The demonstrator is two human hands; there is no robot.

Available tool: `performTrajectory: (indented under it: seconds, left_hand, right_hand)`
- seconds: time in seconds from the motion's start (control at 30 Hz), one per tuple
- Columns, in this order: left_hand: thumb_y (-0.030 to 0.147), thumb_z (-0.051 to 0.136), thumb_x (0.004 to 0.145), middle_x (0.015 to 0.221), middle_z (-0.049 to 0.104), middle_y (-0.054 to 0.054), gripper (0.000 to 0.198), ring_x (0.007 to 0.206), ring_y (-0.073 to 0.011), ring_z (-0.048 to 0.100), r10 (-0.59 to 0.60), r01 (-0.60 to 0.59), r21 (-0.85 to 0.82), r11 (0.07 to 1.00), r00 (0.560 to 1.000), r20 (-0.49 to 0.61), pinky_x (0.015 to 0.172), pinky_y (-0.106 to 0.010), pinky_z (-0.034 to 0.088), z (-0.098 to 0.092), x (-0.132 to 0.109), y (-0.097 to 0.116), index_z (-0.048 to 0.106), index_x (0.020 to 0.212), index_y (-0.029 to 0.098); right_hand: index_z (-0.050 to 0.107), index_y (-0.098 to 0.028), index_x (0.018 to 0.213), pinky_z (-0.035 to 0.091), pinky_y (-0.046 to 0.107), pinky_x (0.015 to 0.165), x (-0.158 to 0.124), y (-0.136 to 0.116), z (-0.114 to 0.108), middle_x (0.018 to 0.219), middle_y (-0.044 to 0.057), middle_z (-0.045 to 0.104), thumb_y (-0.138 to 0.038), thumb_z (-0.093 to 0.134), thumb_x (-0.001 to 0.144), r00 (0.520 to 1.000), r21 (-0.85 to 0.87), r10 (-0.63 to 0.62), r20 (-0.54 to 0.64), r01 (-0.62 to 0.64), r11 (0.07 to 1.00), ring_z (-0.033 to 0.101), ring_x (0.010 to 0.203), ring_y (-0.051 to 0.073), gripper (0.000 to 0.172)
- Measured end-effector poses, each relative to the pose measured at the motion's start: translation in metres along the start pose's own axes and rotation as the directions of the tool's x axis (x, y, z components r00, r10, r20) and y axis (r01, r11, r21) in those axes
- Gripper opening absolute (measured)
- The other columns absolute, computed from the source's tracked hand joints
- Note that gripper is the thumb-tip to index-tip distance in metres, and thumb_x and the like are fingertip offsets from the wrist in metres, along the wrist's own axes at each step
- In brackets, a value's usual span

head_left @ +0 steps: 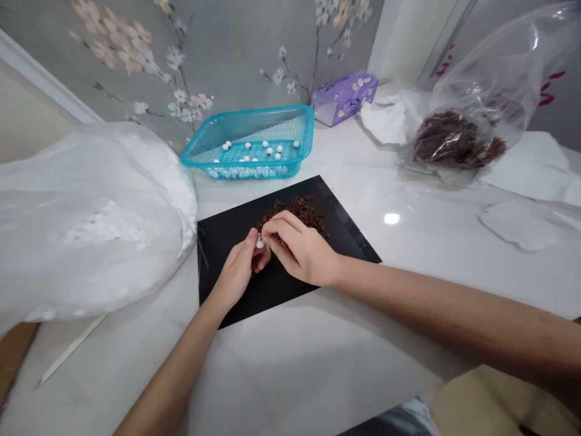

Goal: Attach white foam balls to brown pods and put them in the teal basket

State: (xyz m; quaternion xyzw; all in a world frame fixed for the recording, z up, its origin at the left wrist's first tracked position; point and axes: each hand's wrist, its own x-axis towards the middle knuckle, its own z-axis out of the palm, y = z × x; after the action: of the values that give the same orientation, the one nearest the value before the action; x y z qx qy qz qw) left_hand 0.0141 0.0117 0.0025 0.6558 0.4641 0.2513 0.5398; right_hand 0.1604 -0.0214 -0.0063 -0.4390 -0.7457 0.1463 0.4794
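Observation:
My left hand and my right hand meet over a black mat on the white table. Between their fingertips sits a small white bead-like ball; the left fingers pinch it and the right fingers press against it from the other side. Just behind the hands, a heap of dark reddish-brown bits lies on the mat. Both hands have curled, closed fingers.
A turquoise plastic basket holding several white balls stands behind the mat. A big white plastic bag fills the left side. A clear bag of dark brown material lies at the right, a purple tissue box by the wall.

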Motion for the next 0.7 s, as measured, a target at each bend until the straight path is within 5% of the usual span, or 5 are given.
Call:
performTrajectory:
  seconds: [0.7]
  left_hand:
    - [0.045,0.021,0.092,0.044,0.028,0.004,0.051,0.044,-0.0108,0.027,0.007,0.0,0.16,0.987,0.999,-0.041,0.05,-0.026,0.028,0.005,-0.004,0.009,0.026,0.048,0.02]
  right_hand:
    - [0.048,-0.017,0.088,0.049,0.024,0.064,0.0,0.005,0.004,0.089,0.007,0.054,-0.017,0.036,0.091,0.999,-0.004,-0.052,0.001,0.052,0.999,0.056,0.078,0.013,0.012]
